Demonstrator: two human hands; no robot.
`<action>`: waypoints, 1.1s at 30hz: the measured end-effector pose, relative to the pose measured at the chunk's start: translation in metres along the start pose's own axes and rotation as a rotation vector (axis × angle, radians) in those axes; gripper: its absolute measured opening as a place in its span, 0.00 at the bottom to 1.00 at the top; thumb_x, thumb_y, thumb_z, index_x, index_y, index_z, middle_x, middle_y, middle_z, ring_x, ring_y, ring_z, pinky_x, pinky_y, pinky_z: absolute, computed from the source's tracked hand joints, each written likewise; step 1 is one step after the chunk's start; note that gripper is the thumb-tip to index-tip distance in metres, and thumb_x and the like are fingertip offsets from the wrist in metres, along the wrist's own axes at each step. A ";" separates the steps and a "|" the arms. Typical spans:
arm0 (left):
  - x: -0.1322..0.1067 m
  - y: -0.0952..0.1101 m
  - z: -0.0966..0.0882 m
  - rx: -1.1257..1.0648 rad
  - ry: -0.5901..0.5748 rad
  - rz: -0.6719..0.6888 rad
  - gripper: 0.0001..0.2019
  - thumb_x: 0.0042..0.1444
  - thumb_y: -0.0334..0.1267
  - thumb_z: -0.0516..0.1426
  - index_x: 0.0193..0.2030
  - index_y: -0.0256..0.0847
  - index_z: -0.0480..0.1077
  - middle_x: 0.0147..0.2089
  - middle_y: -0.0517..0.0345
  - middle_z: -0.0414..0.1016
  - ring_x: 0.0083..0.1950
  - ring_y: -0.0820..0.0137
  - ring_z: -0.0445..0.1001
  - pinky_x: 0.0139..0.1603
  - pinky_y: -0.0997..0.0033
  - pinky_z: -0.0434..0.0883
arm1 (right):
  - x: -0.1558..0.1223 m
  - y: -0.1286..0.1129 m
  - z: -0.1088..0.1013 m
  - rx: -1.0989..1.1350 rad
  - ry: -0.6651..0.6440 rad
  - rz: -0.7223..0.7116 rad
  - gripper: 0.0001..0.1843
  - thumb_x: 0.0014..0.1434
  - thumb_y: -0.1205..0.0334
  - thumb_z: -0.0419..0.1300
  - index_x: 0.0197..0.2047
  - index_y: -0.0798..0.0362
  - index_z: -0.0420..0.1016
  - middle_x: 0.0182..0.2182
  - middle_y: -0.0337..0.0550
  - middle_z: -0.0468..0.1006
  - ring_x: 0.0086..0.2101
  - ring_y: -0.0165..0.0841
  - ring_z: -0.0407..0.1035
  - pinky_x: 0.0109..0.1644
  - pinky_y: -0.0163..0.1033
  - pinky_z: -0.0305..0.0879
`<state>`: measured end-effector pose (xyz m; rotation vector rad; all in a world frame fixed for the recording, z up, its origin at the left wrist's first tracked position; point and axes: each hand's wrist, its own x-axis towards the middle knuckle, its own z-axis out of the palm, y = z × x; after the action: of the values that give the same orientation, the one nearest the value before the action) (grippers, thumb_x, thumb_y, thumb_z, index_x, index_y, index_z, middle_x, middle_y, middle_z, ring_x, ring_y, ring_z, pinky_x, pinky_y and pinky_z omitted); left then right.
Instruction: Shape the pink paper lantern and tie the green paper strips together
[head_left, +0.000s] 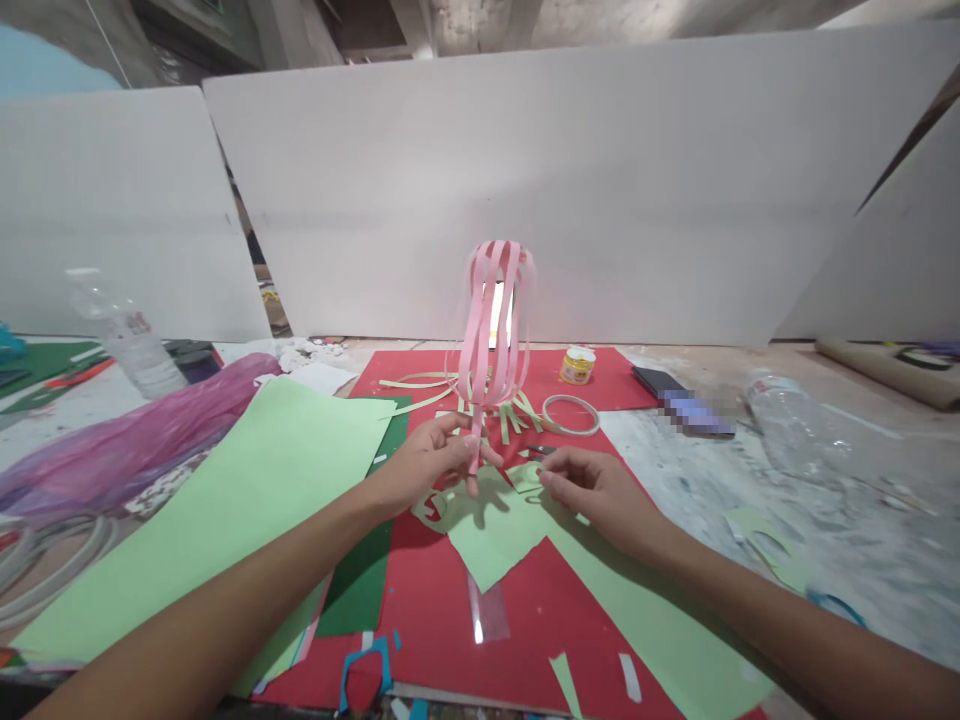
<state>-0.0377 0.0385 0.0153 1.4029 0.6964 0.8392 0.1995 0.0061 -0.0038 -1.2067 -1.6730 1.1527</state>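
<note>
My left hand [431, 458] is closed round the stem of a pink paper-strip lantern shape [495, 320] and holds it upright above the red sheet [525, 600]. My right hand [592, 488] rests just to the right, fingers pinched on a small light green paper piece [527, 476]. Under both hands lie cut pieces of light green paper [495, 540].
A large light green sheet [247, 500] lies at left over a dark green one [360, 590]. A tape roll [571, 414], a small yellow jar [577, 365], a dark phone-like object [656, 382], plastic bottles [127, 335], a pink bag [112, 450] and white boards [525, 190] surround the work.
</note>
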 end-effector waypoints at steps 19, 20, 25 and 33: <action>-0.002 0.002 0.001 -0.009 -0.015 0.005 0.11 0.60 0.45 0.57 0.39 0.38 0.65 0.40 0.45 0.79 0.24 0.74 0.73 0.21 0.75 0.54 | -0.001 -0.005 0.000 -0.085 -0.021 -0.010 0.10 0.56 0.56 0.58 0.31 0.54 0.69 0.24 0.38 0.67 0.23 0.26 0.58 0.26 0.34 0.51; -0.001 0.002 0.001 -0.007 -0.016 0.003 0.12 0.60 0.46 0.57 0.38 0.38 0.65 0.40 0.44 0.79 0.24 0.74 0.73 0.21 0.75 0.54 | -0.001 -0.005 0.000 -0.085 -0.021 -0.011 0.09 0.56 0.56 0.58 0.31 0.54 0.69 0.24 0.38 0.67 0.23 0.26 0.58 0.26 0.34 0.51; -0.001 0.003 0.001 0.012 -0.026 -0.008 0.12 0.61 0.46 0.56 0.38 0.39 0.64 0.42 0.46 0.79 0.25 0.74 0.75 0.21 0.76 0.54 | -0.001 -0.003 0.000 -0.097 -0.016 -0.012 0.09 0.56 0.56 0.58 0.31 0.54 0.70 0.23 0.38 0.67 0.23 0.27 0.58 0.27 0.35 0.51; -0.001 0.001 0.000 -0.016 -0.048 0.001 0.10 0.61 0.43 0.57 0.43 0.40 0.66 0.37 0.52 0.79 0.26 0.75 0.73 0.25 0.76 0.57 | -0.001 -0.003 0.001 -0.170 0.005 -0.007 0.10 0.55 0.55 0.58 0.29 0.53 0.70 0.24 0.39 0.69 0.24 0.28 0.58 0.28 0.36 0.52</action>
<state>-0.0385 0.0373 0.0160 1.4049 0.6508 0.8075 0.1981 0.0047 -0.0008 -1.3057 -1.7993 1.0185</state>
